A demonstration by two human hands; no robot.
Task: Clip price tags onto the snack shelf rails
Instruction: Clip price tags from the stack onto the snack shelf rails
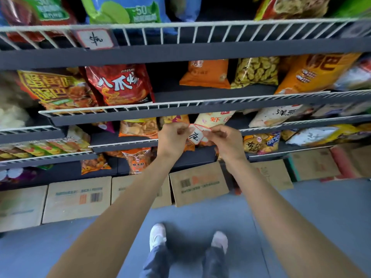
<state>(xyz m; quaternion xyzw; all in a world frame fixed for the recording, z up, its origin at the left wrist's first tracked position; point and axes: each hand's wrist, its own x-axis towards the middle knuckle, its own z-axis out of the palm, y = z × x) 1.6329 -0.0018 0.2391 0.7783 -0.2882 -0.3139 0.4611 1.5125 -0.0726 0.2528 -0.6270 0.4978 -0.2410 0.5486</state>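
both hands meet in front of the lower shelves: the left hand (pixel 174 135) and right hand (pixel 221 138) each pinch an edge of a small white tag (pixel 195 135) held between them, off any rail. it looks light, thin and a bit bendy, best held by its edges, clear of the writing. its clip is hidden behind the fingers. another tag (pixel 94 38) sits on the top rail (pixel 200 25), blurred.
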